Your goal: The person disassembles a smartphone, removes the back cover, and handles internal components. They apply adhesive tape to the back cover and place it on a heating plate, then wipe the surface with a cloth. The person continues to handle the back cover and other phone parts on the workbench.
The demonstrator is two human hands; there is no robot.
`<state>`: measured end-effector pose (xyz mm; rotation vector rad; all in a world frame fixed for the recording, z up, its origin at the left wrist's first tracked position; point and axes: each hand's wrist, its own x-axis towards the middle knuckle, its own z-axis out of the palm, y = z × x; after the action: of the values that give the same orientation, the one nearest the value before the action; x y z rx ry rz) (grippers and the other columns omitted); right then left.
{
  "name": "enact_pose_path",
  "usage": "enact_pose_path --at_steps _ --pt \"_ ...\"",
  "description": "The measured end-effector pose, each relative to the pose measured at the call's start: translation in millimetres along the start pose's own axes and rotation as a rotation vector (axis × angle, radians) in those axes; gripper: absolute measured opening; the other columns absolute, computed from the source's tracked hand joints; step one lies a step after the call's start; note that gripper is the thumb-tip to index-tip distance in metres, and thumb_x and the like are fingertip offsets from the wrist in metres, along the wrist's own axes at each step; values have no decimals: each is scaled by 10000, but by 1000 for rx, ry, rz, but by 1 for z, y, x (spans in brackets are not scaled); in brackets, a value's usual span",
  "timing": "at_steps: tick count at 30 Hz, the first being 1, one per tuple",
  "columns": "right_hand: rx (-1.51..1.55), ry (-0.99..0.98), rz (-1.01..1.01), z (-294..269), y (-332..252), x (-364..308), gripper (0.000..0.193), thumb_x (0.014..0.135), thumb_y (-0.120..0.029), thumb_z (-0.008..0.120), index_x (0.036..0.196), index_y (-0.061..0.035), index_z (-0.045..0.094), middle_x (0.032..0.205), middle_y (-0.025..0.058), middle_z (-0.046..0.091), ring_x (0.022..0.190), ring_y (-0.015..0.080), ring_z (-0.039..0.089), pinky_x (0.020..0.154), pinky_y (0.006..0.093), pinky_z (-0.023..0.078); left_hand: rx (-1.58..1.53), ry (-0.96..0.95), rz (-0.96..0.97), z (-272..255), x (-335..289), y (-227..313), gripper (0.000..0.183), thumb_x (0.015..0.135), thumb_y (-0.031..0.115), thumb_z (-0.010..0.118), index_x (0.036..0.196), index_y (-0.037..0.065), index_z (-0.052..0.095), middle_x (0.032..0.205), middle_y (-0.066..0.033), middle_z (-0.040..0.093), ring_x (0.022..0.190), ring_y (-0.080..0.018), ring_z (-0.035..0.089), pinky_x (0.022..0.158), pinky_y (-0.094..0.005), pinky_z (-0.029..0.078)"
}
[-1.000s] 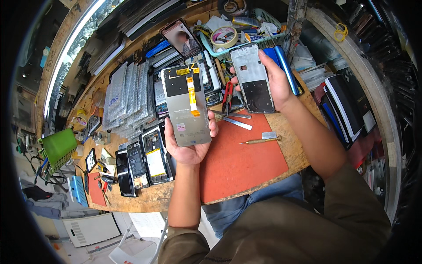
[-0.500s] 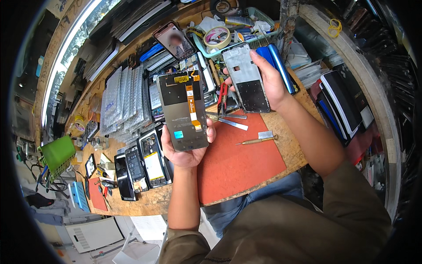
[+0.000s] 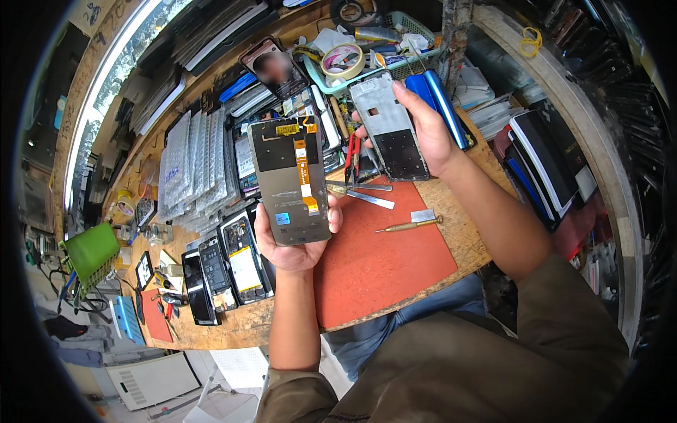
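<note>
My left hand is closed around the lower end of a phone display panel, its dark back turned up. An orange flex cable runs down that back, near a small blue sticker. To the right, my right hand grips a phone mid-frame by its right edge, with fingertips showing at the left edge. The frame is grey above and black below. Both parts are held up over the bench, apart from each other. A brass screwdriver lies on the orange mat below.
Red-handled pliers and metal blades lie behind the mat. Opened phones line the left side, near stacked bubble-wrap sleeves. A teal basket holds tape and clutter. A phone with a lit screen leans at the back.
Both hands keep their holds on the display panel and the mid-frame. The whole view has shifted slightly, and the panel sits a touch lower and farther left in it.
</note>
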<state>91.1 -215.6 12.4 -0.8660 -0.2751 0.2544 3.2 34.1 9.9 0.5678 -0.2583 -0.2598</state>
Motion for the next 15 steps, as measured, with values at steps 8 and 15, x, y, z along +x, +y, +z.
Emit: enact_pose_path --at_steps 8,15 --pt "-18 -27 -25 -1 1 -1 610 1089 -509 370 1394 -10 544 1203 167 684 1029 228 703 890 364 599 7 -21 -10 -3 0 0 759 1018 652 339 1410 26 518 1117 -297 638 849 -337 615 682 -394 496" --pt "71 -52 -42 -3 -11 1 618 1096 -498 346 1423 -7 526 1241 194 674 1057 265 699 905 389 593 1074 -183 -33 1 11 20 804 863 576 618 1361 -57 623 1102 -128 613 992 -205 579 845 -332 459"
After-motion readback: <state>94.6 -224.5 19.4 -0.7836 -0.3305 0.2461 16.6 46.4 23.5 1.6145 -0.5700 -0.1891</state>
